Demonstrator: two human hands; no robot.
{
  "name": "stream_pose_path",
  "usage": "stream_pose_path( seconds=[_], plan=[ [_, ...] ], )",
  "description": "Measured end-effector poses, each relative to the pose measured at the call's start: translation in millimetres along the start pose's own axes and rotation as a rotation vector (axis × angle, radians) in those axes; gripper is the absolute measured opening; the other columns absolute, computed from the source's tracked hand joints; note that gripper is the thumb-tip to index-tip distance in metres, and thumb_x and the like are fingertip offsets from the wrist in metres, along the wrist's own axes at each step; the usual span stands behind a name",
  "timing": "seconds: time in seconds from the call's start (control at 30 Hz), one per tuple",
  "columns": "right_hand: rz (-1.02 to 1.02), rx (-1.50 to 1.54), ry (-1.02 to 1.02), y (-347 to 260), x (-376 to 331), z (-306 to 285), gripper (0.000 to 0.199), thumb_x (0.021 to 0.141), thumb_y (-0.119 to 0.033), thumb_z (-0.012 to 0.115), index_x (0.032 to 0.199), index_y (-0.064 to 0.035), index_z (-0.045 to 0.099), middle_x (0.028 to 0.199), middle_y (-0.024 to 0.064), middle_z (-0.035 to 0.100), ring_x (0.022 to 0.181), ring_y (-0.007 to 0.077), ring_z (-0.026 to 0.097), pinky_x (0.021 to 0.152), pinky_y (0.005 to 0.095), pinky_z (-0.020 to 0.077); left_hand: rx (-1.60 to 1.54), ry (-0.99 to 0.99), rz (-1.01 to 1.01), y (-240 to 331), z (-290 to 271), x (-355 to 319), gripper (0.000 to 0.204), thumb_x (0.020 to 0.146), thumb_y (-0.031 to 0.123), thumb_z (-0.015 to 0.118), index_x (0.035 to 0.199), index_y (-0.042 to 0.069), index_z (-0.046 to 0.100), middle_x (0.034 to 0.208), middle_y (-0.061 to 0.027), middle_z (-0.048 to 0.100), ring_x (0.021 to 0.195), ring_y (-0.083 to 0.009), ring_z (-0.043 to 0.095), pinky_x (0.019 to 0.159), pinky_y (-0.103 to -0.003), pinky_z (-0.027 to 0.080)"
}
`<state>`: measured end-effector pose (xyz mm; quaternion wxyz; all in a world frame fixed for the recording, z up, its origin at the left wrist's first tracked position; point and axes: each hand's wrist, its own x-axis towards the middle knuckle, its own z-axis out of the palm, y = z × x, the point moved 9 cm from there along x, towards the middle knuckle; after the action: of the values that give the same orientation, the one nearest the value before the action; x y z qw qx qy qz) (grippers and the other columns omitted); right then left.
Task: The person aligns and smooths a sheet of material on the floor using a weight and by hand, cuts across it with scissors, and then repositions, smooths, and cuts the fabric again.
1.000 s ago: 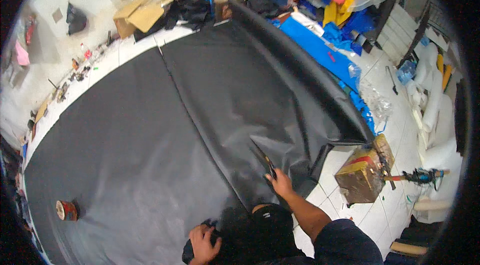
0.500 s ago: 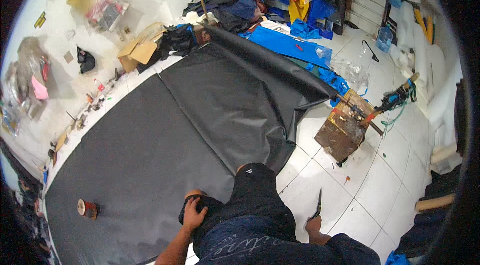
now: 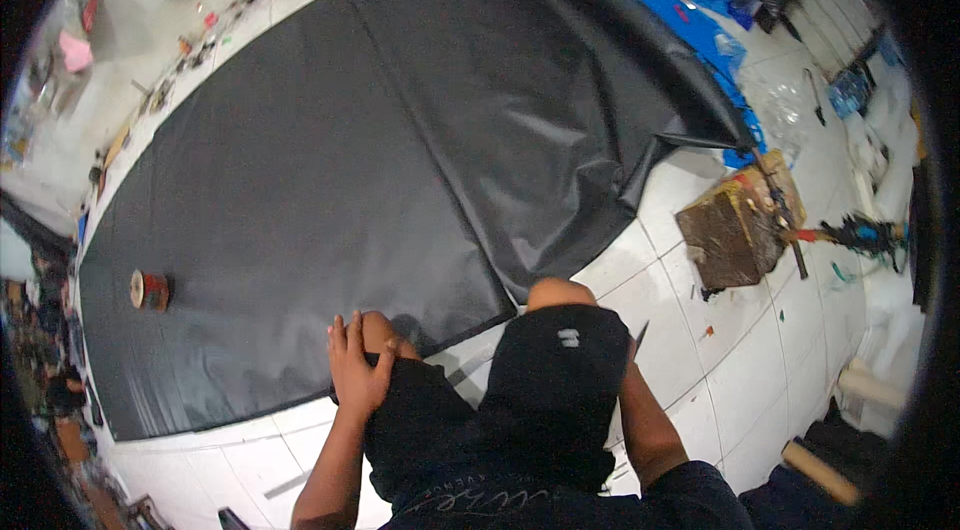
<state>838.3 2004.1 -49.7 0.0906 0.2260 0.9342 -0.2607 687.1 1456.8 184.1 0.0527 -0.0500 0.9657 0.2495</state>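
Black sheet (image 3: 290, 190) on white tiled floor (image 3: 735, 335); right of it, brown box (image 3: 725, 245); at its near edge, left hand (image 3: 360, 370) open on knee (image 3: 380, 332); right hand (image 3: 631, 370) by dark blade (image 3: 642, 331), grip indeterminable.

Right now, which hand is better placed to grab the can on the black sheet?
Your left hand, likely: it rests on your knee, nearer the can. Your right hand is farther off, partly hidden by your other leg, near a dark blade.

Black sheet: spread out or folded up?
Mostly spread: the black sheet lies wide across the white tiled floor, but its right edge is rolled or folded over; which, I cannot tell.
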Motion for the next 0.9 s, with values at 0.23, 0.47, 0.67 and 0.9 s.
stream_pose_path(
  seconds=[0.23,0.47,0.67,0.9],
  plan=[
    [-0.633,-0.322,-0.093,-262.9,74.6,57.1,0.082,0.077,-0.039,0.075,0.148,-0.0137,0.041,0.151,0.0188,0.036,0.142,0.0425,0.028,0.114,0.0599,0.021,0.113,-0.005,0.115,10.2,-62.6,-54.9,0.073,0.081,0.037,0.068,0.141,0.005,0.042,0.143,-0.0312,0.035,0.133,-0.0532,0.033,0.109,-0.06,0.027],
    [-0.363,0.009,-0.282,-222.5,143.1,61.7,0.045,0.087,-0.028,0.066,0.128,-0.0094,0.061,0.133,0.0249,0.056,0.125,0.0433,0.049,0.107,0.0477,0.0371,0.073,-0.207,0.067,29.0,-104.8,-75.2,0.072,0.074,0.026,0.071,0.136,0.004,0.043,0.137,-0.0295,0.038,0.125,-0.05,0.039,0.105,-0.058,0.032],
    [0.315,0.212,0.266,-158.8,266.3,-142.8,0.046,0.099,-0.038,0.051,0.116,0.004,0.06,0.105,0.027,0.066,0.097,0.0435,0.062,0.085,0.0458,0.0488,0.028,-0.45,-0.044,44.3,-117.4,-110.8,0.074,0.073,0.035,0.077,0.131,0.002,0.047,0.135,-0.0274,0.04,0.126,-0.0474,0.041,0.105,-0.059,0.034],
    [0.718,1.192,0.246,-246.2,249.1,-304.3,0.075,0.097,-0.048,0.055,0.148,0.0016,0.034,0.154,0.0156,0.037,0.136,0.0363,0.041,0.112,0.0467,0.033,0.006,-0.577,-0.114,79.5,-134.0,-148.2,0.068,0.084,0.042,0.065,0.139,0.006,0.047,0.148,-0.0284,0.032,0.141,-0.0456,0.027,0.116,-0.056,0.021]
  ],
)
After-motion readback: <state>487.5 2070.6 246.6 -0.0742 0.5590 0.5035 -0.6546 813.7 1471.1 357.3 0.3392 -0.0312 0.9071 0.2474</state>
